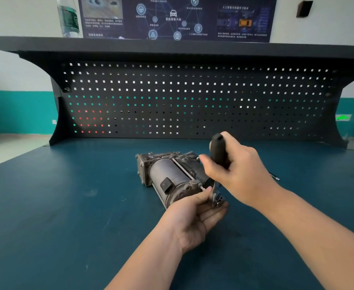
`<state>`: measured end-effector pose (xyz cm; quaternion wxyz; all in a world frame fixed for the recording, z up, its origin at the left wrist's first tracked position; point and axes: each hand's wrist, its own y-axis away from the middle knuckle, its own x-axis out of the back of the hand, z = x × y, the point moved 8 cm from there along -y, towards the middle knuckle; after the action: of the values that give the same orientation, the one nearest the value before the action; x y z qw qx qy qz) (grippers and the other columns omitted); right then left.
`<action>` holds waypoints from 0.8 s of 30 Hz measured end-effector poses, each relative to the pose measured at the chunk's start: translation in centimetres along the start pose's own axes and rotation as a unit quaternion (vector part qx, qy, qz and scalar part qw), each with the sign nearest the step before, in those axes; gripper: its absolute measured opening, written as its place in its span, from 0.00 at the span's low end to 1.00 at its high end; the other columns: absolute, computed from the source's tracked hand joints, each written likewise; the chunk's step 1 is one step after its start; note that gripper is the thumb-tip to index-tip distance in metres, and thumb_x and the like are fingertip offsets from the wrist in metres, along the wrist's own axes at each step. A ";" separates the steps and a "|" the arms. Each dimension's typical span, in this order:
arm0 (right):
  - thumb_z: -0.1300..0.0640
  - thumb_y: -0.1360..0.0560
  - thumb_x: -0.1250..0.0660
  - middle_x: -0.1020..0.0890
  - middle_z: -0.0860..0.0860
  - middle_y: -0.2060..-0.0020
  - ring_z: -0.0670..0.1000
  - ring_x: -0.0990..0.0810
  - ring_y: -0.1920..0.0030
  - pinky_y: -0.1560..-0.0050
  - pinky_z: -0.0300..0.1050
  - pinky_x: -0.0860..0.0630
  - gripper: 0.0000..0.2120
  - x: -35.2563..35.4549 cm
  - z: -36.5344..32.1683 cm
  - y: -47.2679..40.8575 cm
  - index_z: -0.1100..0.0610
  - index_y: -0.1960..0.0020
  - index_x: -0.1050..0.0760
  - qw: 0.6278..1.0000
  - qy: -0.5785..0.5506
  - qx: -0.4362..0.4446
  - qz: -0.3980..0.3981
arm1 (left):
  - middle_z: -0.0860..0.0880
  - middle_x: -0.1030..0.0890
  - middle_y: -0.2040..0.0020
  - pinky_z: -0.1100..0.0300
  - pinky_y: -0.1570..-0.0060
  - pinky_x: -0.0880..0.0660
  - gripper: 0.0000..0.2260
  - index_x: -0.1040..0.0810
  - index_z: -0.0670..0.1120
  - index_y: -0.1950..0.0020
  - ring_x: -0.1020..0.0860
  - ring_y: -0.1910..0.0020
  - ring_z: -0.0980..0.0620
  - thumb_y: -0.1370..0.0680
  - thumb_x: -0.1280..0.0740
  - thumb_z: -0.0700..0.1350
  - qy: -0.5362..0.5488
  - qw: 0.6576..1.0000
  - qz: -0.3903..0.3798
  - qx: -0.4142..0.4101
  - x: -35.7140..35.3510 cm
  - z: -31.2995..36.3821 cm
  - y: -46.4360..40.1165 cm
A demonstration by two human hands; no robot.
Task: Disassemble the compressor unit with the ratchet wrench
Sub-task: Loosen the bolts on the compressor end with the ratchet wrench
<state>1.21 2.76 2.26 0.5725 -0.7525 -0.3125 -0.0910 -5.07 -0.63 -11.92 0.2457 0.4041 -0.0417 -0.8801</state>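
Note:
A grey metal compressor unit (167,174) lies on its side in the middle of the blue bench top (67,206), its cylindrical motor end towards me. My right hand (234,174) is closed around the black handle of the ratchet wrench (219,149), which stands nearly upright. The wrench's metal head (216,198) sits low at the near end of the compressor, by a small bolt. My left hand (195,210) cups under the wrench head, fingertips touching it and the bolt area. The shaft between handle and head is mostly hidden by my right hand.
A black perforated tool panel (171,101) rises at the back of the bench, topped by a shelf (171,46) with a plastic bottle (68,17). A small metal tool piece (274,176) lies on the bench to the right of my right hand.

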 end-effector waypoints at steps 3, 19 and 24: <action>0.44 0.28 0.35 0.28 0.51 0.75 0.46 0.32 0.77 0.76 0.43 0.34 0.12 2.1 4.4 1.7 0.50 0.61 0.34 0.977 -0.085 -0.143 0.136 | 0.36 0.18 0.61 0.55 0.69 0.19 0.09 0.18 0.32 0.60 0.17 0.66 0.43 0.25 0.34 0.36 0.001 1.000 0.002 -0.011 -0.1 0.1 -0.1; 0.39 0.30 0.35 0.25 0.48 0.72 0.47 0.27 0.71 0.67 0.47 0.26 0.16 3.1 4.8 1.7 0.52 0.59 0.29 0.988 -0.045 -0.084 0.123 | 0.38 0.18 0.55 0.55 0.64 0.18 0.08 0.21 0.35 0.50 0.17 0.62 0.45 0.23 0.35 0.39 0.016 0.998 0.022 -0.058 -2.3 -0.4 -4.0; 0.45 0.27 0.37 0.35 0.42 0.72 0.47 0.35 0.69 0.71 0.41 0.35 0.13 0.4 0.5 0.8 0.55 0.58 0.29 0.989 0.086 0.124 -0.001 | 0.40 0.17 0.59 0.57 0.65 0.19 0.07 0.20 0.36 0.53 0.16 0.64 0.47 0.23 0.38 0.34 -0.028 0.999 0.014 -0.030 -2.2 -0.4 -3.9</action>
<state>1.88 3.21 1.68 0.6861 -0.6649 -0.2713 -0.1167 -5.10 3.90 -11.78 0.2686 0.3712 -0.0281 -0.8884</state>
